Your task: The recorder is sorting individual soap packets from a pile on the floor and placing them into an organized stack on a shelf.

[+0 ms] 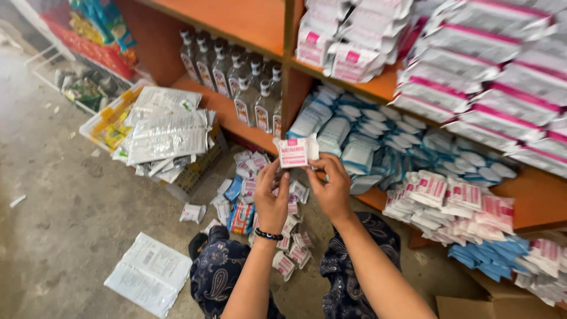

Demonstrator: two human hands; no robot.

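A small white packet with a pink label (295, 151) is held up between both hands in front of the orange shelf (378, 88). My left hand (270, 198), with a black bracelet at the wrist, pinches its lower left edge. My right hand (332, 188) grips its lower right corner. Below the hands, several similar pink-and-white packets (293, 248) lie scattered on the concrete floor between my knees.
The shelf holds clear bottles (236, 80), blue-and-white pouches (378, 133) and stacks of pink-striped packs (490, 65). More pink packets (455, 204) sit on the lower right shelf. A crate with silver packs (165, 133) stands left. A paper sheet (150, 273) lies on the floor.
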